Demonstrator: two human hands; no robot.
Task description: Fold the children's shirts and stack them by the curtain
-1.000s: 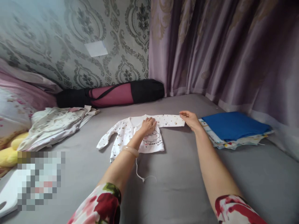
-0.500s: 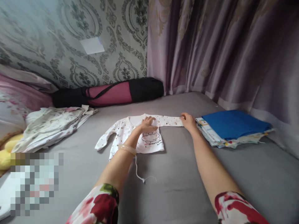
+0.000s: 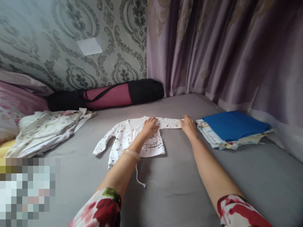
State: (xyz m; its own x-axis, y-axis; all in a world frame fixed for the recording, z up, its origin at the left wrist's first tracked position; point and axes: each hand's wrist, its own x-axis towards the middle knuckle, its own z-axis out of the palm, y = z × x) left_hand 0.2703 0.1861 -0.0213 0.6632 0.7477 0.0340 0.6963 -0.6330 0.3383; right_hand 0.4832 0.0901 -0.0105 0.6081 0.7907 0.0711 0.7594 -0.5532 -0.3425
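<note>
– Shifted since a second ago: mainly the right hand, now lower over the cuff and covering more of its edge. Plus a small swing of the whole view.

– Cool, thanks. State of the hands?

– Well apart from each other. Left hand palm-down on the upper chest of a small white printed shirt, no sign of gripping. Right one curled at the end of the straight sleeve. Pinching or just pressing? Can't tell from this angle.

– And the shirt itself?

– Spread out on the grey bed, between a loose pile of clothes off to the left and a blue-topped stack just beyond the right hand. Other sleeve bent downward. White cord trailing out beside the left forearm.

– Anything worth worrying about?

– Dragging, mostly. Possible skid of the whole shirt from too hard a tug at the cuff with too light a left palm. Or the opposite: fresh creases across the chest from pressing hard while sliding sideways.

– And the cord?

– Easy to overlook. Maybe prone to snagging on the bracelet or getting trapped under fabric. Also, careful with wide right-hand swings: risk of bumping and skewing the stack.
</note>
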